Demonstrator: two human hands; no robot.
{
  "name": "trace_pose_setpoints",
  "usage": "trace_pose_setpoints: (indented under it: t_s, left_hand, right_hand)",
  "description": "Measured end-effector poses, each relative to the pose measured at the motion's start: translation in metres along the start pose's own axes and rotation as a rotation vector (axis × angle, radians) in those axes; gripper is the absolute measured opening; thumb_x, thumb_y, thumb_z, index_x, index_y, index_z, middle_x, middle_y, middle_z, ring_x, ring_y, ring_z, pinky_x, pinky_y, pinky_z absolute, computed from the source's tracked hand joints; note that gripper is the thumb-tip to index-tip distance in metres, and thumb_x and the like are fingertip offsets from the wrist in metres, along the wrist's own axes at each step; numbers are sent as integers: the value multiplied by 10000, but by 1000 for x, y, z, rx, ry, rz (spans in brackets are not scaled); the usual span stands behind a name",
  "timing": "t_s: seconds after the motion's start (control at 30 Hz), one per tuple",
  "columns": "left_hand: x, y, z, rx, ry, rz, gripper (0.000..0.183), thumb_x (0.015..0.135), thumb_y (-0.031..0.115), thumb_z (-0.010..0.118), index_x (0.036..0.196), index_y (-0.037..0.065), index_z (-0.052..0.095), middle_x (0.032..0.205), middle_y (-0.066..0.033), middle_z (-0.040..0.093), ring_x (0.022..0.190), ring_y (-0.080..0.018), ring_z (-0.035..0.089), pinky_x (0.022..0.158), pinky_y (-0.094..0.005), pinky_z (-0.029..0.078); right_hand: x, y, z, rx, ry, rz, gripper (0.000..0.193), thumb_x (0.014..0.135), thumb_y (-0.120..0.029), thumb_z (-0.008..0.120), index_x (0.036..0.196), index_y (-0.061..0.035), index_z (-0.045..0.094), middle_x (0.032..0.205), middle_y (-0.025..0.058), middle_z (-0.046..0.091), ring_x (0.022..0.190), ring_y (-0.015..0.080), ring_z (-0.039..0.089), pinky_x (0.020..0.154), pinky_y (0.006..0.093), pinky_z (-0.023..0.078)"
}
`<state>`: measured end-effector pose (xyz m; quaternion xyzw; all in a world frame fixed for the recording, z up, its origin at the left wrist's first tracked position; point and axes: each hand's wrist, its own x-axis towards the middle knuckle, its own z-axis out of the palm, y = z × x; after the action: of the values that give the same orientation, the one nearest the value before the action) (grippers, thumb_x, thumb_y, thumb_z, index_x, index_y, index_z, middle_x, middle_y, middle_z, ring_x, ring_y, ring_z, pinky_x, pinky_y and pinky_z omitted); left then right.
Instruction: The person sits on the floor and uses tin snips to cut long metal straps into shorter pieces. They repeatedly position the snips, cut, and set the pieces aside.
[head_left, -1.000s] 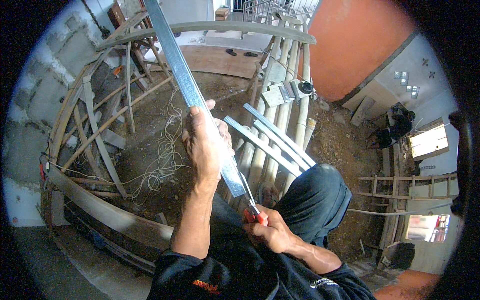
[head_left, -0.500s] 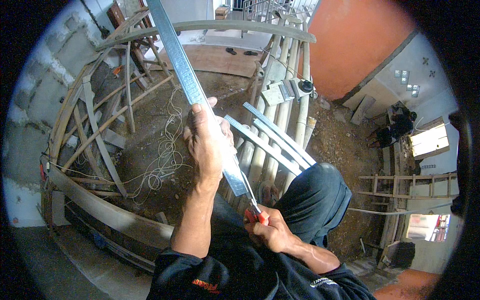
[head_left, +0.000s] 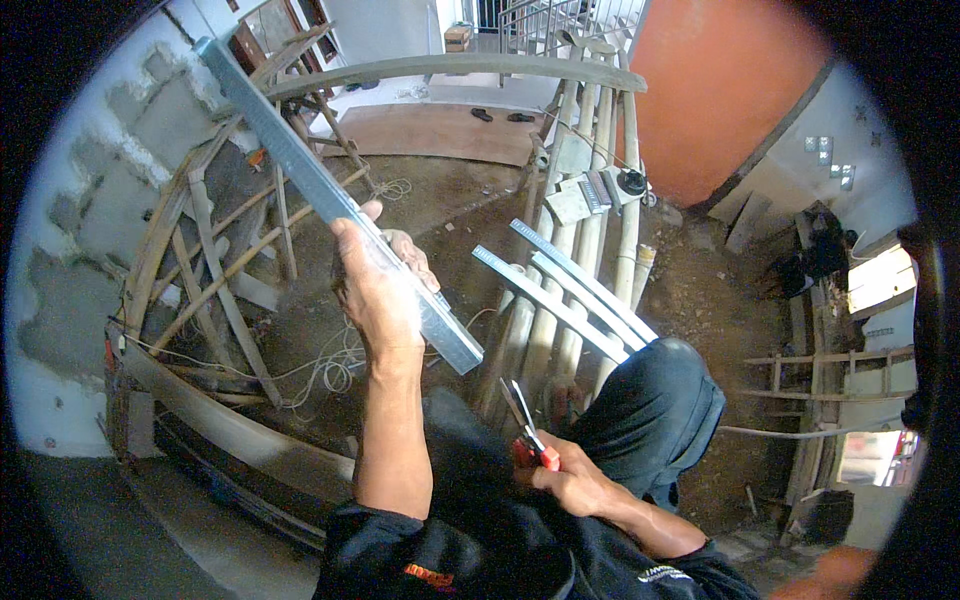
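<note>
In the head view, we are gripping a long metal channel point(head_left: 270, 137) in our left hand point(head_left: 378, 295), the thumb pressing along its upper face and the fingers curling round its far edge. The channel is slanting through the air in front of us, its longer part reaching to the upper left; the firm thumb is probably steadying that overhang. Our right hand point(head_left: 572, 480) is wrapping round the red handles of the tin snips point(head_left: 517, 404), holding them low near the body, which is likely keeping the wrist free. The blades are pointing up toward the channel's lower end, near it but not touching.

Three metal strips point(head_left: 550, 303) are slanting across the bamboo poles point(head_left: 622, 250), their lower ends lying just beside our bent knee point(head_left: 660, 395), perhaps for keeping them within reach. Farther up the poles, near the right edge, a round black object point(head_left: 631, 183) is resting beside some pale flat pieces point(head_left: 570, 203).

The channel is showing a smooth, bluish-silver, zinc-like face with straight, sharp edges; the strips are carrying rows of small marks near their upper ends. The poles are looking round, pale and knotted, while a thin white cord point(head_left: 330, 376) is tangling over rough brown earth.
</note>
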<state>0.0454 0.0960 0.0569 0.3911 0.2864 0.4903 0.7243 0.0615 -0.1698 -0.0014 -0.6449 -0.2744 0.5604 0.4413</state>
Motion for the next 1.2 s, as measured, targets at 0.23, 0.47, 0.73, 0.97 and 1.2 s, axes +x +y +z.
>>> trace_pose_setpoints:
  t_s: [0.23, 0.47, 0.73, 0.97, 1.2]
  left_hand:
    - [-9, 0, 2, -41, 75, -26, 523, 1006, 582, 435, 1231, 112, 476, 667, -9, 459, 481, -118, 444, 409, -256, 380]
    - [-10, -9, -1, -42, 97, -99, 438, 1000, 533, 454, 1100, 112, 525, 692, -20, 522, 519, -121, 483, 431, -258, 393]
    - [-17, -29, -1, 49, 60, -152, 520, 979, 624, 428, 807, 139, 504, 669, 11, 482, 521, -90, 435, 459, -227, 355]
    - [-24, -41, 1, 154, 67, -105, 510, 979, 628, 456, 805, 149, 480, 671, 40, 418, 525, -61, 388, 461, -198, 319]
    - [-24, -43, 1, 211, 99, -91, 481, 975, 610, 488, 808, 160, 465, 668, 43, 417, 530, -56, 390, 463, -204, 317]
  right_hand:
    - [2, -19, -2, -336, 109, -96, 311, 835, -165, 662, 1065, 2, 536, 820, 234, 618, 793, 417, 635, 726, 492, 501]
    - [3, -19, 0, -424, 133, -86, 346, 835, -182, 639, 1101, 7, 524, 847, 273, 639, 847, 496, 640, 751, 536, 505]
    - [14, -20, 3, -299, 148, -115, 295, 847, -171, 657, 1010, 10, 491, 787, 216, 571, 747, 369, 609, 692, 460, 465]
    - [22, -23, 1, -255, 120, -91, 302, 853, -165, 648, 1048, 4, 491, 891, 206, 580, 860, 354, 604, 766, 456, 457]
    - [25, -22, 3, -218, 112, -88, 331, 850, -138, 648, 1111, 0, 498, 912, 183, 569, 892, 307, 590, 805, 424, 459]
